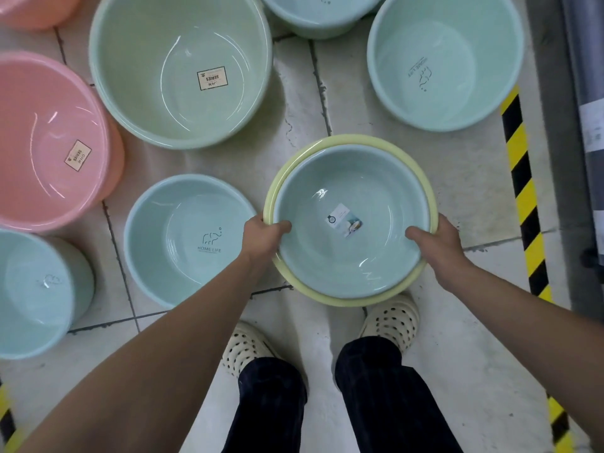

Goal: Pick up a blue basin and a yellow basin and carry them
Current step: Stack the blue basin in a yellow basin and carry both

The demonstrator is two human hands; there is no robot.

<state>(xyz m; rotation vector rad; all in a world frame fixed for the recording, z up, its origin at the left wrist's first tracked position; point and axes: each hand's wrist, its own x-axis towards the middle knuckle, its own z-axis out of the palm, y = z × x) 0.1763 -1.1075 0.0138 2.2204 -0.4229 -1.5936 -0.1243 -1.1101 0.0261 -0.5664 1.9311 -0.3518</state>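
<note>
A light blue basin [353,191] with a small label in its bottom sits nested inside a yellow basin [327,148], whose rim shows all around it. The pair is held above the tiled floor in front of me. My left hand [264,235] grips the left rims, thumb inside the blue basin. My right hand [438,243] grips the right rims the same way.
Other basins stand on the floor: a large green one [137,103], two pink ones [26,165] at left, several light blue ones [153,243] around. A yellow-black striped tape [523,197] runs along the right by grey shelving. My feet in white clogs [392,318] are below.
</note>
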